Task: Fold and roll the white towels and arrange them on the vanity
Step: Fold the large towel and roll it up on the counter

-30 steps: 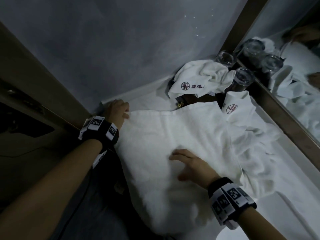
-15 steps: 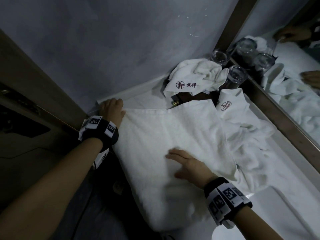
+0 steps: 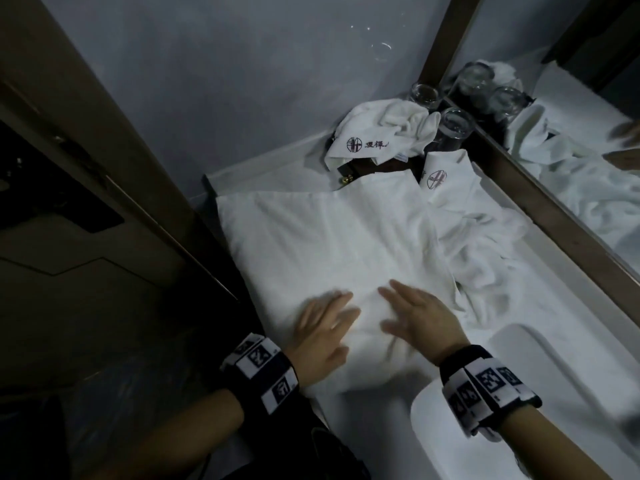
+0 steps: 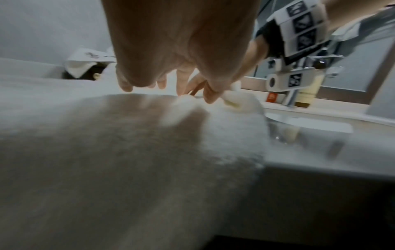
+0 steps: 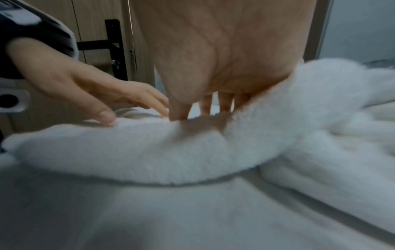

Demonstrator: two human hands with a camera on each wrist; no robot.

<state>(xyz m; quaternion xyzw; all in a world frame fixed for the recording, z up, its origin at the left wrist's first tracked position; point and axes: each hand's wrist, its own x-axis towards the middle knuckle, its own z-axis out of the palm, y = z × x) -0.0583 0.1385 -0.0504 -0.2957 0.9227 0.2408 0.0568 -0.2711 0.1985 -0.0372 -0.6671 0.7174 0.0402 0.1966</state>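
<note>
A large white towel (image 3: 322,244) lies spread flat on the white vanity (image 3: 568,344), its near end hanging over the front edge. My left hand (image 3: 322,327) and my right hand (image 3: 415,318) rest side by side on its near part, fingers straight, palms down. The wrist views show the same: my left hand (image 4: 171,50) and my right hand (image 5: 222,59) flat on the terry cloth (image 5: 149,148). A crumpled white towel (image 3: 481,244) lies to the right. Another crumpled towel with a red logo (image 3: 377,136) sits at the back corner.
Drinking glasses (image 3: 452,129) stand in the back corner by the mirror (image 3: 588,168). A dark tray (image 3: 374,168) lies partly under the logo towel. The sink basin (image 3: 519,410) is at the near right, with bottles (image 4: 305,96) beside the tap. A wooden door frame (image 3: 114,174) is on the left.
My left hand left the towel's far left corner and came back to the near part beside my right hand. The towel now lies flatter.
</note>
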